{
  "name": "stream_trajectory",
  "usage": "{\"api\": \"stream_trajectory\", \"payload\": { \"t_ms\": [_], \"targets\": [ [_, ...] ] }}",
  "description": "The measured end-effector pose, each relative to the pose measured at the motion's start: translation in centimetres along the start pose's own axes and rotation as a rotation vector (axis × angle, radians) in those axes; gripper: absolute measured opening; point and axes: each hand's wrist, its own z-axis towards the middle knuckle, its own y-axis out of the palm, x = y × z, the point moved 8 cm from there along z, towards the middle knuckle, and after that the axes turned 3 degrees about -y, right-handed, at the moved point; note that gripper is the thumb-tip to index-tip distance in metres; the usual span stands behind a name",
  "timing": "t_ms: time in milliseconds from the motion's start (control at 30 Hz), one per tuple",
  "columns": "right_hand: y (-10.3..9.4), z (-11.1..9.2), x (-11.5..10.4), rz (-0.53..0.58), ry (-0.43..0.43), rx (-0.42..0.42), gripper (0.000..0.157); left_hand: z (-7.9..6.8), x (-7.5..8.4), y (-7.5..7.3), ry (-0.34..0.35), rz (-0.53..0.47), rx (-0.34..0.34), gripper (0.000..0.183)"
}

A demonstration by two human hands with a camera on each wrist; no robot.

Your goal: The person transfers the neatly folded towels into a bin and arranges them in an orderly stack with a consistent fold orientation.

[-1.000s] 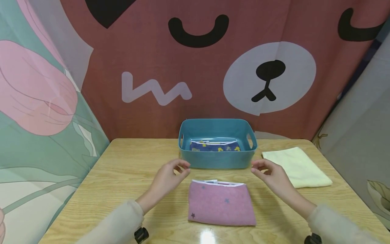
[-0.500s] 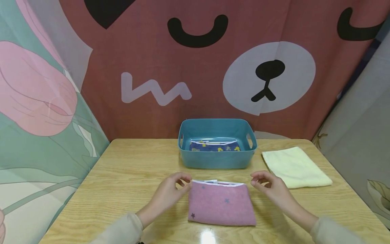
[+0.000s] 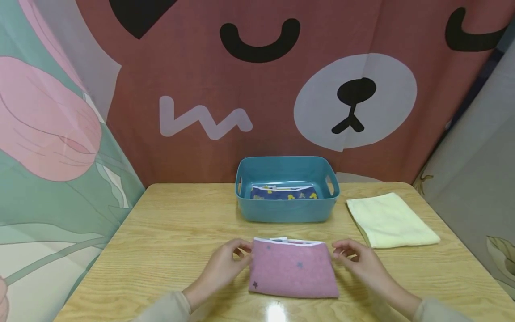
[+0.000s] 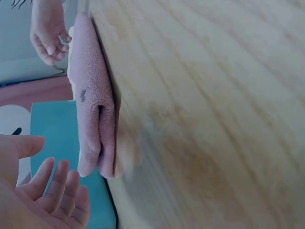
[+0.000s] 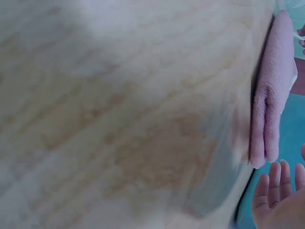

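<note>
A folded, star-printed pink terry cloth lies between the left hand and right hand, their thumbs and fingers relaxed and apart.

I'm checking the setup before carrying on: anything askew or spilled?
Nothing looks spilled. Only the yellow towel seems mildly askew, its near edge slanting, while the pink towel and bin sit nearly square to the table.

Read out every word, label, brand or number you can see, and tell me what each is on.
There is no readable text.
Pink towel: a white tag-like strip at its far edge, too small to read.
Printed curtain: a pale zigzag, not clear lettering.
Teal bin: no visible label.
</note>
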Motion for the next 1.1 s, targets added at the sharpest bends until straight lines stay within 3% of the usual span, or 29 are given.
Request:
{"api": "stream_trajectory", "payload": {
  "t_ms": [267,567,767,1100],
  "targets": [
    [0.9,-1.2,1.2,0.029,0.044,-0.017,0.025,-0.5,-0.8,0.5,-0.016,-0.032,0.008,0.027],
    [1.3,-2.3,2.1,0.052,0.246,-0.048,0.036,-1.0,-1.4,1.4,-0.066,-0.067,-0.031,0.032],
    [1.6,-2.5,2.1,0.083,0.229,-0.032,0.037,-1.1,-1.8,1.9,-0.091,-0.110,-0.052,0.037],
    [2.4,-2.8,2.6,0.180,0.260,-0.103,0.046,-0.8,-2.3,2.6,-0.088,-0.168,-0.055,0.044]
  ]
}}
